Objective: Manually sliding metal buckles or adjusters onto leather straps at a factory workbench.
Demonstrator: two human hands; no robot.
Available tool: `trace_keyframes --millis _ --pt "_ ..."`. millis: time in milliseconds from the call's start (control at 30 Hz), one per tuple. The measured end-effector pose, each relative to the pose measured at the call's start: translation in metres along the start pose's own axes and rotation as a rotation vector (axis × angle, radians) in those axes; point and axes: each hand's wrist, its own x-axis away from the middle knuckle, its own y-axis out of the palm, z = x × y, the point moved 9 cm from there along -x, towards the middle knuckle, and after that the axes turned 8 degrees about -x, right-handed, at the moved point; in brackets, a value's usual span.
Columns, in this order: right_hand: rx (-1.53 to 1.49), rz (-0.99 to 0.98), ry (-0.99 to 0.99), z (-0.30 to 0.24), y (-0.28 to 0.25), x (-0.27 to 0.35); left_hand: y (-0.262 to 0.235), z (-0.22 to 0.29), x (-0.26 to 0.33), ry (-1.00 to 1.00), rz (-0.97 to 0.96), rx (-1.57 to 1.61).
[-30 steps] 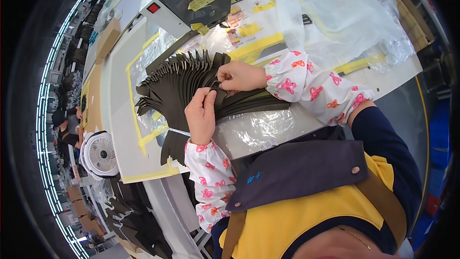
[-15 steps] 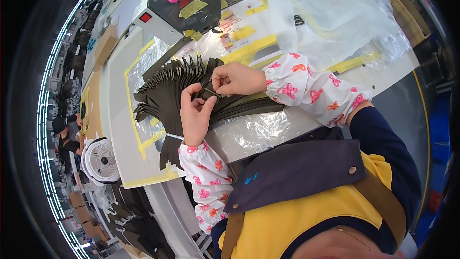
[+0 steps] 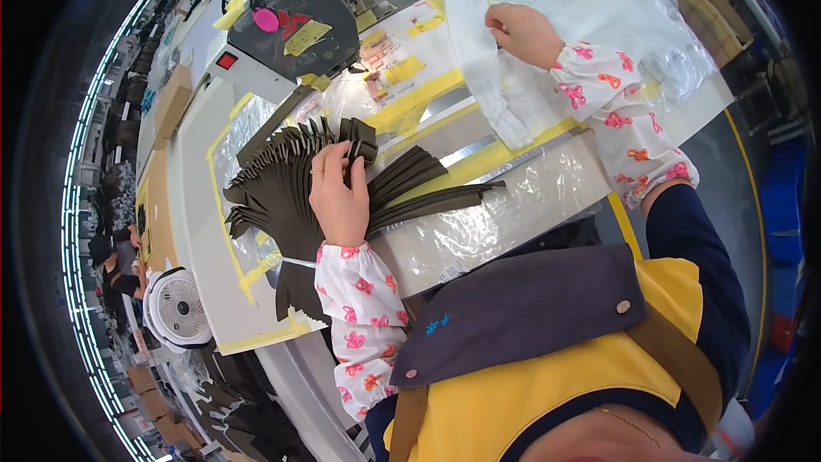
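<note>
With left hand (image 3: 339, 197) pinching one dark strip off the fanned stack of dark strips (image 3: 291, 184) on the worktable (image 3: 201, 231), and right hand (image 3: 523, 32) closed on the clear plastic bag (image 3: 590, 8), lift singly, pressing neighbouring pieces flat.

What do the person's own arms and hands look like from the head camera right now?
Both hands are bare, without gloves. The left hand wears a thin ring on one finger. Both forearms are covered by white sleeve covers printed with pink and red bow-like shapes, gathered with elastic at the wrists: left sleeve cover, right sleeve cover, right hand. Dark navy sleeves show above them.
</note>
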Motion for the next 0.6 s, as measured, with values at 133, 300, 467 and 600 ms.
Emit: trace_keyframes --millis 133,300,467,600 --pt "0.159 -0.141 -0.14 0.031 0.014 0.012 0.017 0.027 0.014 0.172 -0.211 0.002" --pt "0.052 -0.275 -0.086 0.036 0.026 -0.001 0.032 0.029 0.024 0.21 -0.334 -0.017" --pt "0.164 -0.408 -0.022 0.039 0.025 -0.005 0.033 0.025 0.027 0.21 -0.37 -0.033" --pt "0.066 -0.267 -0.059 0.034 0.015 -0.001 0.039 0.021 0.02 0.143 -0.426 0.027"
